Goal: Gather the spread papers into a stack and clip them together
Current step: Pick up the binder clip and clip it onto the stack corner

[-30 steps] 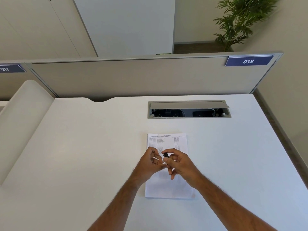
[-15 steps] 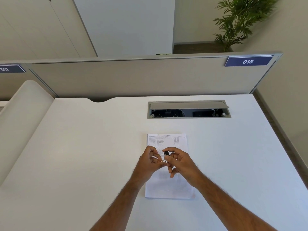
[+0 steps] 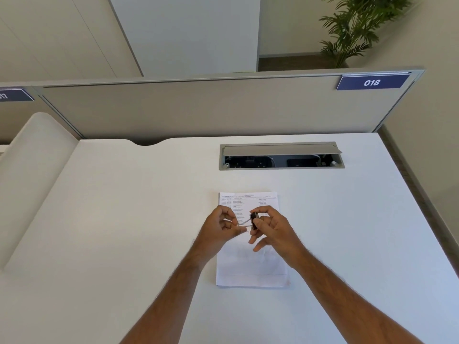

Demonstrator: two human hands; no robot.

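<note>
A blue plate (image 3: 371,82) on the partition's (image 3: 198,105) right end reads "018". A second blue plate (image 3: 13,95) at the left edge is cut off, showing "17". The top sheet of the papers (image 3: 250,202) carries printed lines too small to read.

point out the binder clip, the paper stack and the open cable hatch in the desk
binder clip (image 3: 253,220), head view, on its black body between the hands
paper stack (image 3: 252,269), head view, on the blank lower part of the top sheet
cable hatch (image 3: 280,148), head view, on its raised grey lid
</note>
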